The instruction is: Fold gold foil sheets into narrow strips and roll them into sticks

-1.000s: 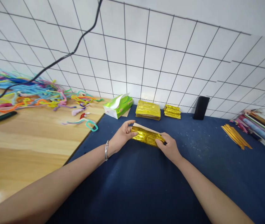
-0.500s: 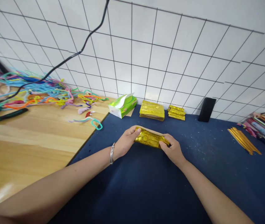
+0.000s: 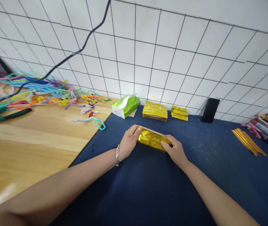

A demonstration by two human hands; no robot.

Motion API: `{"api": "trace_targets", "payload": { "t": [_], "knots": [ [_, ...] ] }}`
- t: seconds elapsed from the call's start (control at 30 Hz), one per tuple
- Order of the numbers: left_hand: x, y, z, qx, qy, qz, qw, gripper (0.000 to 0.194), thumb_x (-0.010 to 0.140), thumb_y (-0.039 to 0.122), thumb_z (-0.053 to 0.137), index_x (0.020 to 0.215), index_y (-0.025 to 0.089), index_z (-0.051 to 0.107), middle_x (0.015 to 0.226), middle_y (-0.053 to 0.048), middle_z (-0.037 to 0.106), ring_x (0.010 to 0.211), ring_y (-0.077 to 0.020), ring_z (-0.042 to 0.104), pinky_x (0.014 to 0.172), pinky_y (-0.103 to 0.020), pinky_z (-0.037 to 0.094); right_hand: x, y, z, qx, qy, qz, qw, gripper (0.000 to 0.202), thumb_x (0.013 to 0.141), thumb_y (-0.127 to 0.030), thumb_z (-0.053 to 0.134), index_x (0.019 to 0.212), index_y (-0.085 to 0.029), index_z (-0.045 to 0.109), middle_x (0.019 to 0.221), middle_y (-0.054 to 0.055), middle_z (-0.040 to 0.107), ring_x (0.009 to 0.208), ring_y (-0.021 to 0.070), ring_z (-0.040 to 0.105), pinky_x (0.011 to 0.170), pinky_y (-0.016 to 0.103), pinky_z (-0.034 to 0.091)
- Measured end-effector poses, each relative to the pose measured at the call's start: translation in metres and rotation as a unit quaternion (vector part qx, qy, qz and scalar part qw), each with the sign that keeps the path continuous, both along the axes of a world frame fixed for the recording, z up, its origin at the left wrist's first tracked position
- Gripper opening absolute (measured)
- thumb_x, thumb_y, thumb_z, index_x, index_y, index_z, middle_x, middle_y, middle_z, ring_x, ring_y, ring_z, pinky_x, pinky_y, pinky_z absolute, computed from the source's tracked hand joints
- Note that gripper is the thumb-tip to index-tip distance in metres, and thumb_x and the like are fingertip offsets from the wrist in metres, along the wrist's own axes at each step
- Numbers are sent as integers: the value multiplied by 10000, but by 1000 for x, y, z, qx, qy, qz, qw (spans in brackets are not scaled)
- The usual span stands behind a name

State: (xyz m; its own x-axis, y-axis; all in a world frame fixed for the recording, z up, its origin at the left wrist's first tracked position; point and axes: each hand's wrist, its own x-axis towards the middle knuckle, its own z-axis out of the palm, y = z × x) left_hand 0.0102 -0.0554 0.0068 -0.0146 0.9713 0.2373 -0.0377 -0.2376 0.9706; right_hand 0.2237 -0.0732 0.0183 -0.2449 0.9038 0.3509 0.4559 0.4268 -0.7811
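A shiny gold foil paper (image 3: 150, 139) with a tan edge along its top is stretched between my hands above the dark blue surface. My left hand (image 3: 129, 141), with a silver bangle at the wrist, grips its left end, thumb on the foil. At the right end my right hand (image 3: 175, 151) pinches it, thumb in front. Behind the held paper lie a stack of gold sheets (image 3: 155, 111) and a smaller folded gold bundle (image 3: 179, 113). Folded orange-gold strips (image 3: 248, 141) rest farther right.
A green tissue box (image 3: 125, 106) stands by the tiled wall. A black phone (image 3: 210, 110) leans there too. Colourful pipe cleaners (image 3: 41, 91) and green-handled pliers (image 3: 8, 115) lie on the wooden table (image 3: 41, 141). A black cable (image 3: 73, 54) hangs across the left.
The gold paper is tilted a little differently, showing more of its front face. My left hand has turned slightly at the wrist. Both hands keep their hold, and the view has shifted slightly.
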Motion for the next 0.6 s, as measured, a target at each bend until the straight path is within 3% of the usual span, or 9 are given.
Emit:
{"api": "trace_targets", "payload": {
  "t": [0.3,0.37,0.5,0.6],
  "knots": [
    [-2,-4,7,51,80,76,993,264,886,410,416,799,180,513,710,17,494,642,-113,433,580,-207,358,-1,-2,0,-8,58,-55,997,136,818,-296,524,742,-189,557,771,1,548,715,135,507,664,254,400],
    [-2,-6,10,66,102,78,990,256,894,395,404,810,180,512,724,16,496,654,-115,435,593,-209,359,-3,-3,-2,-44,119,-68,990,120,790,-310,561,836,-201,542,773,-8,549,697,130,510,639,248,414],
    [-2,-8,10,77,127,68,987,234,902,370,396,818,180,503,737,16,493,666,-113,435,604,-210,362,-5,-2,-5,-120,248,-51,960,459,753,-339,616,1160,-228,436,926,27,588,812,159,566,717,286,468],
    [-3,-7,6,71,129,67,987,230,904,371,393,827,184,502,736,16,487,675,-114,434,607,-210,360,-5,-2,-3,-152,269,-28,951,524,751,-361,621,1220,-219,435,953,45,603,852,175,578,757,311,476]
  ]
}}
